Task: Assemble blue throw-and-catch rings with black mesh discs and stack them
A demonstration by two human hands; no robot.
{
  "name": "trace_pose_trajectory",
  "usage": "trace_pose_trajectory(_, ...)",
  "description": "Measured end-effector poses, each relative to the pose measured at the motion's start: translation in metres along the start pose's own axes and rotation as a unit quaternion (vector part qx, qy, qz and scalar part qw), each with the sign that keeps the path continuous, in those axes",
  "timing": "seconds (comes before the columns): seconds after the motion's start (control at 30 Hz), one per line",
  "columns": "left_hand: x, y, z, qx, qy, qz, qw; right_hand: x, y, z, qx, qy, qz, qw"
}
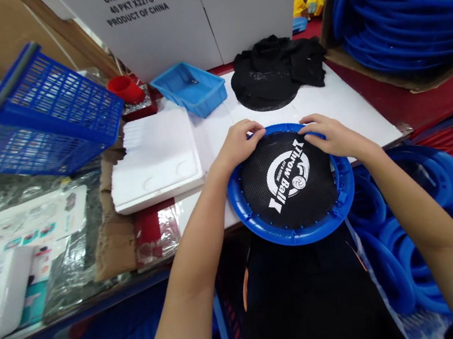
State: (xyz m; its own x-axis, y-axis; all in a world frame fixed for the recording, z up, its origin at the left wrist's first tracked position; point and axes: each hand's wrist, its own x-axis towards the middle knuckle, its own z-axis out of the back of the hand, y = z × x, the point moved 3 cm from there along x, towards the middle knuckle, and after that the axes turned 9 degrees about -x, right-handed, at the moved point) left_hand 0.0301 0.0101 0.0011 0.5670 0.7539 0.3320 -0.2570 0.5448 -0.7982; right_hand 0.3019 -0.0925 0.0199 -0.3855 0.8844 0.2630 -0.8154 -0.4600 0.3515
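Ring (291,235) overhangs board (355,106) edge; left hand (239,144), right hand (332,134) grip far rim.

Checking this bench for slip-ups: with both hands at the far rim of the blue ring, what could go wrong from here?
1. The blue ring overhangs the near edge of the white board; a push on that unsupported half could tip it off.
2. The left hand and right hand sit only on the far edge of the black mesh, so it might seat skewed or slip off the rim nearer the person.
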Motion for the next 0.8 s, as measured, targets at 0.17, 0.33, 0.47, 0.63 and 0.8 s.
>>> trace_pose_trajectory(0.17, -0.007, -0.014, -0.013, 0.087, 0.114, -0.094, 0.985, 0.001, 0.001, -0.020, -0.034, 0.044, 0.024, 0.998)
trace_pose_trajectory(0.33, -0.010, -0.008, -0.018, 0.115, 0.153, -0.057, 0.980, 0.002, -0.006, -0.024, -0.019, 0.049, 0.017, 0.998)
trace_pose_trajectory(0.47, -0.010, -0.013, -0.014, 0.088, 0.155, -0.023, 0.984, 0.010, 0.000, -0.016, 0.024, 0.066, 0.014, 0.997)
trace_pose_trajectory(0.63, -0.009, -0.019, -0.005, -0.003, 0.157, 0.025, 0.987, 0.012, 0.001, -0.008, 0.130, 0.021, -0.053, 0.990)
trace_pose_trajectory(0.8, -0.003, -0.010, -0.004, -0.098, 0.082, 0.059, 0.990, 0.004, -0.010, -0.013, 0.184, -0.049, -0.099, 0.977)
